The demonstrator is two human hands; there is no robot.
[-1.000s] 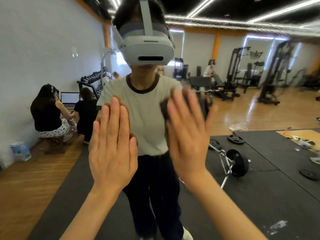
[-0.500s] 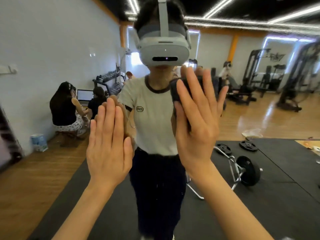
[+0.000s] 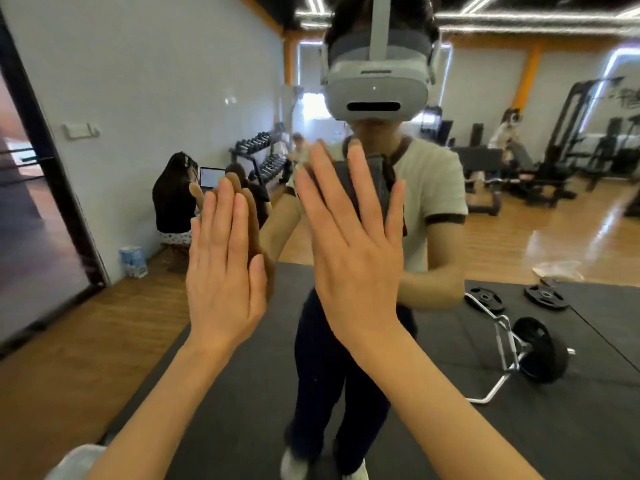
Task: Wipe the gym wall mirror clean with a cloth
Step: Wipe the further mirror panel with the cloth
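The wall mirror (image 3: 519, 237) fills nearly the whole view and reflects the gym and me. My right hand (image 3: 353, 251) lies flat with straight, spread fingers and presses a dark grey cloth (image 3: 370, 181) against the glass at chest height. Only a strip of the cloth shows between the fingers. My left hand (image 3: 221, 268) is flat on the mirror just to the left, fingers together and straight, holding nothing. Its reflection meets it at the fingertips.
The mirror's black frame edge (image 3: 52, 174) runs down the left side. Reflected behind me are a barbell with plates (image 3: 533, 348) on black mats, weight machines, a dumbbell rack (image 3: 263, 150) and seated people at the left wall.
My right hand has slid the cloth to the left and up across the glass. My left hand stayed flat on the mirror while the view shifted left, bringing the frame edge into sight.
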